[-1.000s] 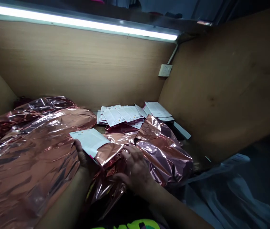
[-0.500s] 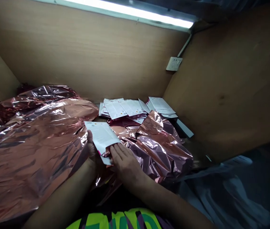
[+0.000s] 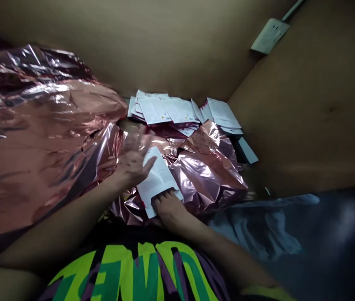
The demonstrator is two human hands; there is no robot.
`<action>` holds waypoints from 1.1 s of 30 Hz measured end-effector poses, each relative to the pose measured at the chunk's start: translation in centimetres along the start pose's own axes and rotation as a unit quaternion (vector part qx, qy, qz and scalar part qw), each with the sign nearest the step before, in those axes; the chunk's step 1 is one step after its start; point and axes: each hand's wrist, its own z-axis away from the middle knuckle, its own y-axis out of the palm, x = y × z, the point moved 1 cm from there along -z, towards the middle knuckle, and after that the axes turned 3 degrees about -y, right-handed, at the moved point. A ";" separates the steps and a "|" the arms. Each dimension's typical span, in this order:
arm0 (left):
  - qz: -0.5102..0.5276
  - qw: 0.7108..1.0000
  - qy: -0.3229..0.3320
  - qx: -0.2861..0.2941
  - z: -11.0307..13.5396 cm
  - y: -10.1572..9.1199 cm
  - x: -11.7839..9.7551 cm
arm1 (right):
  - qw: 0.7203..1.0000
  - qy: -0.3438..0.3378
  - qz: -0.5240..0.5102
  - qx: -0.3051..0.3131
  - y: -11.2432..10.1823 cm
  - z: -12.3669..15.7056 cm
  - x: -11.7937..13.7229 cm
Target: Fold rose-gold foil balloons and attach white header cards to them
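A white paper envelope (image 3: 158, 177) lies slanted before me over crinkled pink foil, its open end toward me. The fingers of my right hand (image 3: 173, 209) reach into that open end, and their tips are hidden inside. Whether foil is under those fingertips, I cannot see. My left hand (image 3: 133, 163) is open with fingers spread, smeared by motion, at the envelope's upper left edge. Its thumb lies over the paper.
Large sheets of rose foil (image 3: 39, 154) cover the left side. More crumpled foil (image 3: 209, 175) sits right of the envelope. Several white envelopes (image 3: 180, 109) are piled along the back wall. A wall socket (image 3: 270, 35) is at upper right, and clear plastic (image 3: 259, 230) lies lower right.
The view has tilted down. My left hand has let go of the envelope's left side and opened above it. My right fingers have gone into the envelope's opening.
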 end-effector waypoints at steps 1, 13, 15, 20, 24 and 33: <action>-0.075 0.996 0.021 0.052 -0.1 0.7 0.3 | 0.998 -0.017 -0.051 -0.011 -0.3 0.6 -0.1; -0.181 0.971 0.012 0.154 0.2 3.8 0.0 | 0.951 0.134 -0.144 -0.240 -0.1 1.7 -2.5; -0.170 0.974 0.015 0.149 0.1 4.1 0.1 | 0.954 0.130 -0.127 -0.238 -0.1 1.7 -2.0; -0.162 0.976 0.024 0.147 0.1 4.4 0.6 | 0.965 0.121 -0.106 -0.209 -0.4 1.6 -1.7; -0.157 0.975 0.022 0.156 0.2 4.3 0.5 | 0.961 0.121 -0.115 -0.221 -0.2 1.6 -1.9; -0.174 0.971 0.019 0.163 0.1 4.4 0.5 | 0.957 0.130 -0.173 -0.191 -0.5 1.8 -1.9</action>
